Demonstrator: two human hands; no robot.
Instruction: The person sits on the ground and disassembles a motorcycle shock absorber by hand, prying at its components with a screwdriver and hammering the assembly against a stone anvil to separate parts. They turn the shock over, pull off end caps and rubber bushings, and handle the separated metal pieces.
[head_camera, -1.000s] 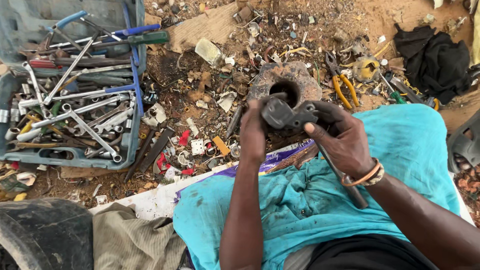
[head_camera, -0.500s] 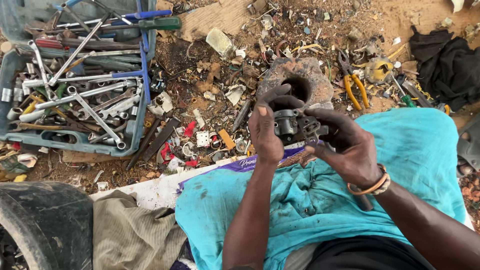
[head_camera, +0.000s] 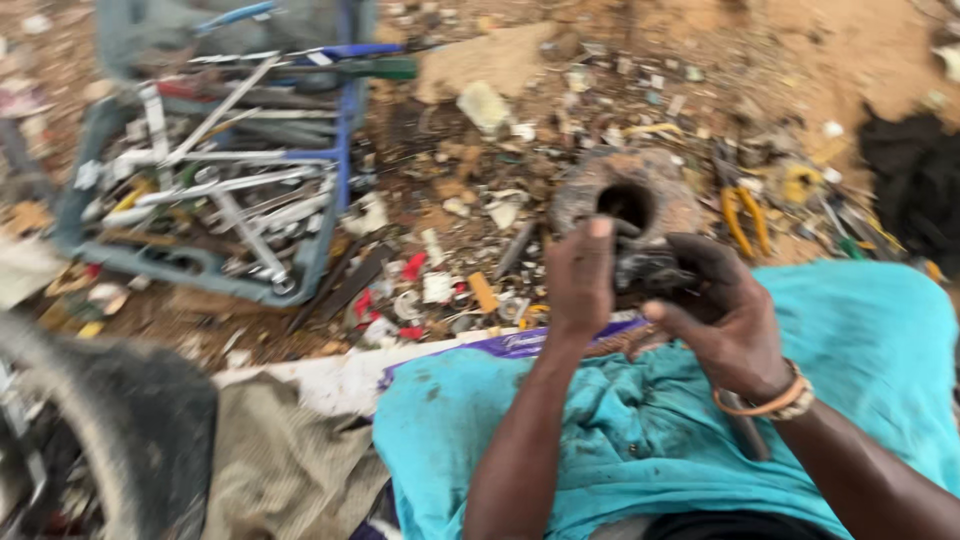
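Both of my hands grip a small dark greasy metal part (head_camera: 645, 268) above a turquoise cloth (head_camera: 880, 340) spread over my lap. My left hand (head_camera: 582, 278) clasps its left side with the thumb up. My right hand (head_camera: 725, 318), with bracelets on the wrist, cups it from the right and below. A rusty round metal hub (head_camera: 668, 190) with a dark hole lies on the ground just beyond the hands. A dark tool handle (head_camera: 745, 432) rests on the cloth under my right wrist. The picture is motion-blurred.
A blue-grey tray (head_camera: 200, 262) full of wrenches and sockets sits at the left. Littered scraps, yellow-handled pliers (head_camera: 745, 218) and a green-handled screwdriver (head_camera: 375, 68) lie on the dirt. A black tyre (head_camera: 130, 430) is at bottom left, dark cloth (head_camera: 915, 185) at right.
The view has shifted, so the tray sits further right and lower in the picture. My hands have stayed on the dark part, and turned it slightly between them.
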